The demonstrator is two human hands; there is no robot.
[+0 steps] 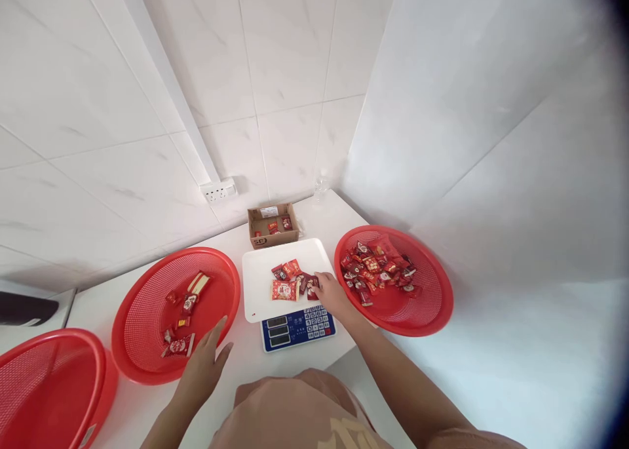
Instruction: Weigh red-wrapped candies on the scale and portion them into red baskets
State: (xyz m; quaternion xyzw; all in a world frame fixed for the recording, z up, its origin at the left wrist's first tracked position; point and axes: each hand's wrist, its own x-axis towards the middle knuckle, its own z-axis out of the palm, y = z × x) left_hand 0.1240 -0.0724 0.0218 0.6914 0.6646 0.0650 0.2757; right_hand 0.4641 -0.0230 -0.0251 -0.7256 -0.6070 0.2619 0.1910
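Observation:
My right hand [333, 294] reaches over the white weighing pan [258, 285] of a digital scale. Its fingers are closed on a dark red wrapped candy [311, 285] at the right side of a small pile. Beside that candy lie several more red packets, among them a wide patterned one [284, 290]. By the front right rim of a red mesh basket [132, 344] is my left hand [208, 360], open and holding nothing, thumb apart from the fingers. Several wrapped sweets [189, 303] are scattered inside that basket. Below the pan shows the scale's blue keypad panel [299, 329].
Another red basket [432, 298] at the right holds a heap of red packets. A small cardboard box [272, 240] with a few packets stands behind the scale. A third red basket [101, 383] is at the lower left. A clear bottle [321, 185] stands in the corner, near a wall socket [219, 190].

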